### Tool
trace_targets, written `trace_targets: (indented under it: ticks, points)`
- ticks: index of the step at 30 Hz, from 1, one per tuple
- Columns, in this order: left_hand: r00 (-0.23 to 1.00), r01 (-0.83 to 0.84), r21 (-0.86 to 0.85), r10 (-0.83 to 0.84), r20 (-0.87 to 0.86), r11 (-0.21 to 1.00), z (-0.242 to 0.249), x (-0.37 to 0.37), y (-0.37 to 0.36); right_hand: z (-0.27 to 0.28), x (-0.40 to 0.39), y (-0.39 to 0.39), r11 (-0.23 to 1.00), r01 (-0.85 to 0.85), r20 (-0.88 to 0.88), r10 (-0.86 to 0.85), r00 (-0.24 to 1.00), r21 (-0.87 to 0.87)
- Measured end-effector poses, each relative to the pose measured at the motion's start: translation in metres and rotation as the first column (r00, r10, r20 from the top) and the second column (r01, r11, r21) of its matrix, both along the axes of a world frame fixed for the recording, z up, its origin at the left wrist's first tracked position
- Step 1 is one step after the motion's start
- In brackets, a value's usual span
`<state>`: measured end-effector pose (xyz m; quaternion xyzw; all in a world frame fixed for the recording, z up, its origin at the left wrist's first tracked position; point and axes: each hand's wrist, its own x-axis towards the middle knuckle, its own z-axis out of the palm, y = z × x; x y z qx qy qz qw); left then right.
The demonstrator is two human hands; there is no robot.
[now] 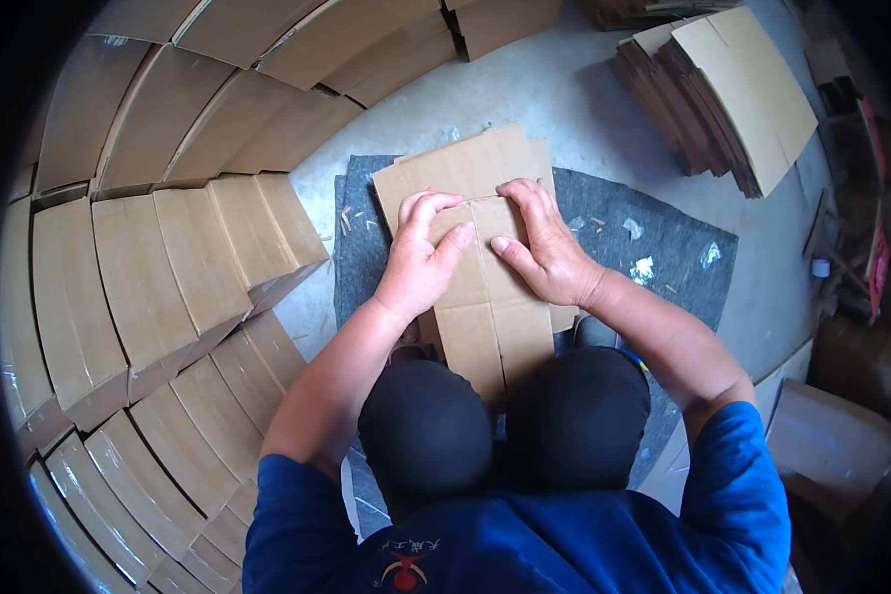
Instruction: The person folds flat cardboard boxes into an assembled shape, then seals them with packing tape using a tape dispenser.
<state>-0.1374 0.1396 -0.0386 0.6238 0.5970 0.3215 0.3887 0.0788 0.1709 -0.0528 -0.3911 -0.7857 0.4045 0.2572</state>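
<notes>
Head view: left hand (416, 259) and right hand (552, 253) grip far edge of folded brown cardboard piece (465, 337); best press evenly, thumbs flat beside centre seam (483, 259).

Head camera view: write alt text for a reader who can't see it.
Two bare hands press on a folded cardboard piece between the person's knees, above a dark mat on the floor. Stacked cardboard boxes fill the left; more flat cardboard stands upper right.
</notes>
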Motion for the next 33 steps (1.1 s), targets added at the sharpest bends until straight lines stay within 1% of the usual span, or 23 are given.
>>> trace_targets:
  ticks: [3,4,6,7,9,10,11,13,14,15,18,19,21,23,24,25,27,28,29,30,31,32,33]
  points:
    - [1.000,-0.005,0.017,0.005,-0.006,1.000,-0.002,0.000,0.003,0.005,-0.001,0.001,1.000,0.016,0.032,-0.016,0.999,-0.014]
    - [1.000,0.002,0.053,-0.001,-0.021,0.999,-0.003,0.000,0.003,0.003,-0.001,0.001,1.000,0.029,0.036,-0.029,0.999,0.003]
    - [0.999,-0.022,0.034,0.022,-0.024,0.999,-0.003,0.001,0.004,0.009,-0.001,0.000,1.000,0.026,0.083,-0.026,0.996,0.009]
    - [0.998,-0.056,0.040,0.057,-0.012,0.998,-0.002,0.004,0.003,0.007,0.000,-0.002,0.999,0.038,0.075,-0.040,0.996,0.034]
    - [0.998,-0.067,0.059,0.066,0.022,0.996,-0.004,0.005,0.003,0.005,0.002,-0.005,0.999,0.034,0.061,-0.035,0.998,0.018]
    - [0.995,-0.090,0.041,0.088,0.045,0.995,-0.005,0.006,0.002,0.002,0.003,-0.007,0.999,0.051,-0.003,-0.050,0.999,0.008]
    - [0.996,-0.074,0.031,0.072,0.043,0.997,-0.007,0.007,0.000,0.000,0.003,-0.009,0.998,0.067,-0.003,-0.067,0.998,-0.002]
    - [0.988,-0.131,0.021,0.129,0.088,0.991,-0.013,0.007,0.000,-0.003,0.003,-0.008,0.998,0.067,-0.081,-0.066,0.995,0.014]
    - [0.986,-0.137,0.031,0.133,0.100,0.990,-0.015,0.007,0.001,-0.004,0.003,-0.009,0.997,0.079,-0.068,-0.078,0.995,0.010]
    - [0.967,-0.165,-0.027,0.167,0.194,0.986,-0.019,0.007,0.001,-0.005,0.002,-0.010,0.996,0.083,-0.070,-0.082,0.994,0.012]
    - [0.963,-0.180,-0.068,0.190,0.192,0.981,-0.023,0.005,0.006,-0.011,0.000,-0.008,0.988,0.139,-0.073,-0.134,0.988,0.064]
    - [0.971,-0.173,-0.045,0.178,0.160,0.984,-0.029,0.001,0.006,-0.010,0.000,-0.008,0.990,0.136,-0.057,-0.133,0.989,0.049]
    - [0.983,-0.153,-0.025,0.155,0.098,0.988,-0.030,-0.002,0.008,-0.005,-0.001,-0.011,0.987,0.149,0.068,-0.153,0.986,0.052]
    - [0.994,-0.111,-0.013,0.111,0.015,0.994,-0.030,-0.006,0.010,0.015,0.003,-0.014,0.990,0.141,0.194,-0.139,0.971,0.007]
    - [0.994,-0.110,-0.029,0.111,0.014,0.993,-0.027,-0.005,0.010,0.024,0.006,-0.014,0.992,0.122,0.250,-0.110,0.962,-0.037]
    - [0.992,-0.119,-0.059,0.120,0.028,0.991,-0.026,-0.006,0.012,0.019,0.016,-0.018,0.990,0.138,0.256,-0.125,0.959,-0.033]
    - [0.988,-0.144,-0.130,0.150,0.033,0.981,-0.019,-0.004,0.012,0.002,0.032,-0.023,0.994,0.089,0.009,-0.088,0.996,-0.063]
    - [0.989,-0.136,-0.164,0.143,0.037,0.977,-0.015,-0.004,0.012,0.000,0.054,-0.027,0.984,0.085,-0.089,-0.100,0.991,-0.155]
    - [0.989,-0.132,-0.197,0.142,0.040,0.971,-0.014,-0.007,0.013,-0.009,0.079,-0.042,0.952,0.251,-0.052,-0.264,0.963,-0.177]
    - [0.988,-0.139,-0.203,0.150,0.038,0.969,-0.011,-0.006,0.013,-0.018,0.110,-0.052,0.891,0.352,-0.121,-0.399,0.909,-0.287]
    - [0.987,-0.143,-0.210,0.154,0.036,0.967,-0.013,-0.006,0.012,-0.036,0.144,-0.069,0.782,0.533,-0.037,-0.574,0.818,-0.323]
    - [0.987,-0.141,-0.210,0.154,0.044,0.967,-0.015,-0.006,0.013,-0.053,0.177,-0.092,0.622,0.750,0.070,-0.757,0.649,-0.226]
    - [0.987,-0.139,-0.207,0.153,0.053,0.968,-0.016,-0.007,0.015,-0.067,0.210,-0.117,0.436,0.873,0.231,-0.846,0.481,-0.220]
